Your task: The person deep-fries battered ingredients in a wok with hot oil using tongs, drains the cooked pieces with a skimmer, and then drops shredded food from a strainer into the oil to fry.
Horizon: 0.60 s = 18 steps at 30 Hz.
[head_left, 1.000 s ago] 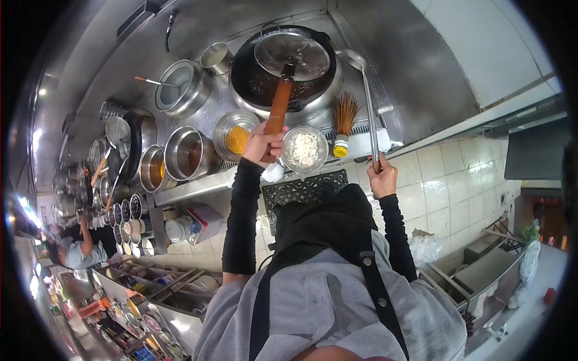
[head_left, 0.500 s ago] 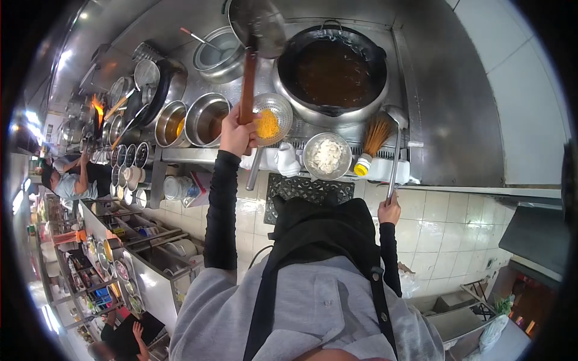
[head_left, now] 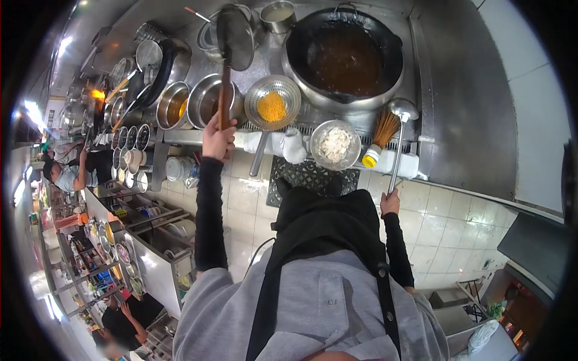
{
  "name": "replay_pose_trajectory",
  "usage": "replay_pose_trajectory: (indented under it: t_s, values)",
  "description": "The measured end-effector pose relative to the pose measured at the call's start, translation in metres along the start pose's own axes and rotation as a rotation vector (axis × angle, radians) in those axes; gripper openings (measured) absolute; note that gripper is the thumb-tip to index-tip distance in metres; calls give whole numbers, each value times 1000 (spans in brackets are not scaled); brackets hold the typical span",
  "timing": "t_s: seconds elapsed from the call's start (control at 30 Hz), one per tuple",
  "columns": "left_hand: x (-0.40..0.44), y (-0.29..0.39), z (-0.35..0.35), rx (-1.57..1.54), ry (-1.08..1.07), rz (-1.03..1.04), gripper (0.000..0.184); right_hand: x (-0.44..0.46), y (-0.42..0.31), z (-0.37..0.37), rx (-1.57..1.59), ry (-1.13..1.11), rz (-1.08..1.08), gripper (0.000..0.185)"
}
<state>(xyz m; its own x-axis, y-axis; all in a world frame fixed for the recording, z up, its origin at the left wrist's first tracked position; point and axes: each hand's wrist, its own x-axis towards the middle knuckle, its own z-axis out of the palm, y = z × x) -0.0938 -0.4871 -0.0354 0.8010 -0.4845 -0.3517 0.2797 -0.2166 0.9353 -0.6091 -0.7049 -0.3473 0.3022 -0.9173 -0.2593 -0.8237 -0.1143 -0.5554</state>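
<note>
My left hand (head_left: 218, 138) is closed around the wooden handle of a round mesh strainer (head_left: 241, 45), held up over the steel pots at the left and blurred in part. My right hand (head_left: 390, 203) grips the end of a long steel ladle (head_left: 398, 153), whose bowl rests on the counter right of the wok. A large black wok (head_left: 394, 66) with brown liquid sits between them at the back. Nearer me are a perforated skimmer (head_left: 291, 96) holding yellow shreds (head_left: 271, 106), a metal bowl (head_left: 316, 157) of white pieces (head_left: 337, 144), and a bamboo brush (head_left: 384, 129).
Steel pots (head_left: 195, 108) stand along the counter's left, with a small pot (head_left: 278, 17) at the back. A white cloth (head_left: 294, 147) lies on the front edge. A flame (head_left: 97, 94) burns farther left, near a co-worker (head_left: 69, 171). Another person (head_left: 129, 319) is lower left.
My left hand has moved left and slightly toward me with the strainer, uncovering the skimmer more fully. My right hand keeps its grip on the ladle. The camera view has shifted slightly.
</note>
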Motion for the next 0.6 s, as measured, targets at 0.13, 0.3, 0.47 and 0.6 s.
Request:
replay_pose_trajectory:
  t_s: [0.13,0.3,0.47,0.6]
  values:
    - [-79,-6,-15,-206,-76,20,39,4,25,12,30,-43,116,36]
    - [-131,-52,-45,-447,-110,56,36,10,17,11,148,-142,267,36]
    - [-157,-123,-65,-529,-75,22,33,7,-6,-6,215,-203,327,38]
    - [-159,-174,-97,-352,-65,-22,46,12,2,-3,210,-246,311,43]
